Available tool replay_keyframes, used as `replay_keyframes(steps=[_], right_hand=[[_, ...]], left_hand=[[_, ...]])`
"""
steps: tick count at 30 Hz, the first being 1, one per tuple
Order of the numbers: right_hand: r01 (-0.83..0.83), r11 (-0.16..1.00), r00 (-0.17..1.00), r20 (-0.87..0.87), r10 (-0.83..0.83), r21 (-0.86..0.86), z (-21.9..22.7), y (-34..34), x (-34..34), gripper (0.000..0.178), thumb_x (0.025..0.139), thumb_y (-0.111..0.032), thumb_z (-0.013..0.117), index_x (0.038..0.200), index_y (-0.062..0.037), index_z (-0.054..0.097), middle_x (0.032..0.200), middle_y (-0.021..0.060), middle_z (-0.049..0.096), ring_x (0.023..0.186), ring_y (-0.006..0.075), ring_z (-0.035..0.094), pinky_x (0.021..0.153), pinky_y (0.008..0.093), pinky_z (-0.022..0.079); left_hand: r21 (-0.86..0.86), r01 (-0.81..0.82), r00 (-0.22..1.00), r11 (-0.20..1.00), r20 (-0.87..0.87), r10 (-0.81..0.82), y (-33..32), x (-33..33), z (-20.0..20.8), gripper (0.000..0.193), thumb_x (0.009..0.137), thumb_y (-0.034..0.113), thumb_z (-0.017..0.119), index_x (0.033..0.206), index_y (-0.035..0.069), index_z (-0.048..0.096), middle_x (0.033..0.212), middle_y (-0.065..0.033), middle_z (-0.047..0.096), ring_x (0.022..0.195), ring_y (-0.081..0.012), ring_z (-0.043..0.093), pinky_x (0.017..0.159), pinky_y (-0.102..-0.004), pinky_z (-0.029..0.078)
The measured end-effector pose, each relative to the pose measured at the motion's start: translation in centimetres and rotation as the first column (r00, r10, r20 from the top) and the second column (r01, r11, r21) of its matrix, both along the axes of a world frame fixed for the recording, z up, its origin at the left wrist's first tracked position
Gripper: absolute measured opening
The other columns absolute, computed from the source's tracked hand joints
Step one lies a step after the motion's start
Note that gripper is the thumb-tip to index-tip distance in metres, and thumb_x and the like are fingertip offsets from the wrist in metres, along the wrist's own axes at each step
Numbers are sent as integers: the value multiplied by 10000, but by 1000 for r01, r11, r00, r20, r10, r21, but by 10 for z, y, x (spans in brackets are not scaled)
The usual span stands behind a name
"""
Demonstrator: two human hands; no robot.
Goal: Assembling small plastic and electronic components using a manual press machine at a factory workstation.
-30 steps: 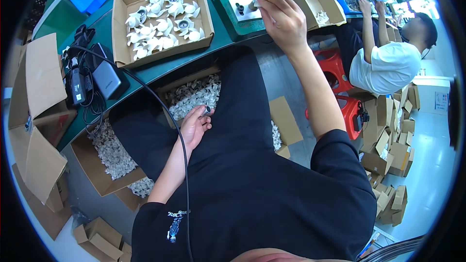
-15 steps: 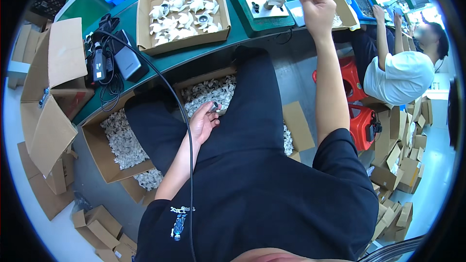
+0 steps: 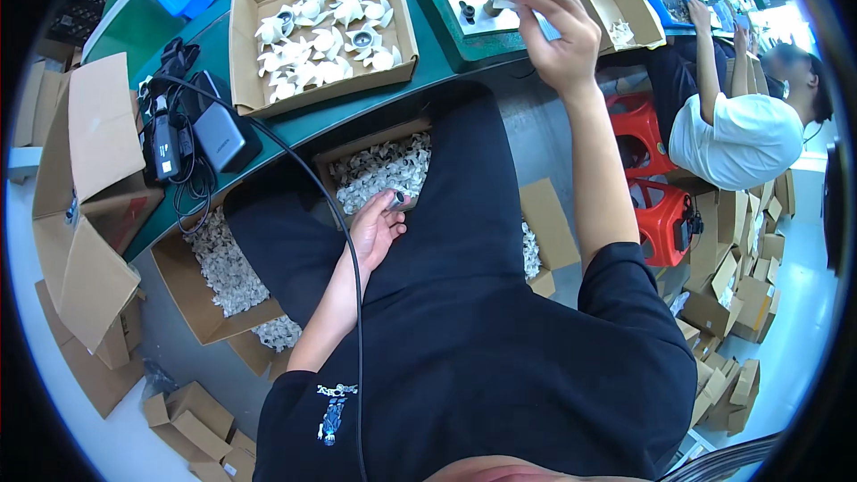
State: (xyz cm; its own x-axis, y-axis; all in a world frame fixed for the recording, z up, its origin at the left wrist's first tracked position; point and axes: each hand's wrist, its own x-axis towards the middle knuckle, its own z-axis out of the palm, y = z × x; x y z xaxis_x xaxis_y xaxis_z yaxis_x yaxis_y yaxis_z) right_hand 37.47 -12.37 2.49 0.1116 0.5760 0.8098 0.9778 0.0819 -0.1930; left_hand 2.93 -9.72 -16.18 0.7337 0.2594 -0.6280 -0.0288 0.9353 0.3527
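Note:
My left hand (image 3: 373, 234) is closed round a small grey metal cylinder (image 3: 398, 201) above my lap. At the green press (image 3: 527, 46), my right hand (image 3: 564, 43) has its thumb and fingertips together on a white fan impeller (image 3: 496, 0). That impeller sits on the pale plate (image 3: 482, 21) of the press base, its far side covered by my fingers. A dark knob (image 3: 467, 11) stands on the plate to its left. Left of the press, a cardboard tray (image 3: 325, 95) holds several white impellers (image 3: 327, 41), some with dark metal centres.
Black adapters and cables (image 3: 223, 136) lie on the bench's left end. A black cable (image 3: 308, 156) crosses in front of me. Boxes of small whitish parts (image 3: 384, 170) stand beneath the bench. A smaller carton (image 3: 616, 4) is right of the press; a co-worker (image 3: 736, 138) sits beyond red stools (image 3: 661, 223).
My right hand has come down and left from the green press head to the impeller on the plate. My left hand still holds the cylinder. The view has shifted slightly.

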Motion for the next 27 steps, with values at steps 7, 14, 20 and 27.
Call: replay_keyframes(steps=[7,14,20,27], right_hand=[[1,997,999,-49,-4,-79,4,2,-5,207,807,-12,636,978,-44,748,1037,93,718,931,217,662,855,311,508],[-2,991,998,57,10,-132,2,2,-8,184,846,-54,614,973,-47,748,1018,96,719,947,194,661,853,293,507],[21,992,745,-664,69,127,-20,-5,55,207,878,-127,584,949,15,718,945,130,712,892,166,670,823,265,497],[184,951,800,-525,-291,-247,-47,51,87,279,872,-183,584,934,68,689,882,138,702,858,207,677,806,273,492]], left_hand=[[-25,22,1000,999,-4,-22,2,4,-1,144,946,256,605,1030,141,623,985,-35,684,766,-104,587,689,-271,479],[-9,55,998,998,14,-55,-2,7,-2,163,951,259,600,1045,127,611,985,-41,681,759,-102,589,679,-271,482],[8,55,998,998,24,-56,-4,9,-2,173,954,258,601,1057,120,590,979,-45,679,748,-92,594,665,-263,487],[10,-20,1000,1000,-1,20,1,6,-8,174,949,260,612,1052,122,587,990,-47,683,739,-89,603,645,-256,494]])
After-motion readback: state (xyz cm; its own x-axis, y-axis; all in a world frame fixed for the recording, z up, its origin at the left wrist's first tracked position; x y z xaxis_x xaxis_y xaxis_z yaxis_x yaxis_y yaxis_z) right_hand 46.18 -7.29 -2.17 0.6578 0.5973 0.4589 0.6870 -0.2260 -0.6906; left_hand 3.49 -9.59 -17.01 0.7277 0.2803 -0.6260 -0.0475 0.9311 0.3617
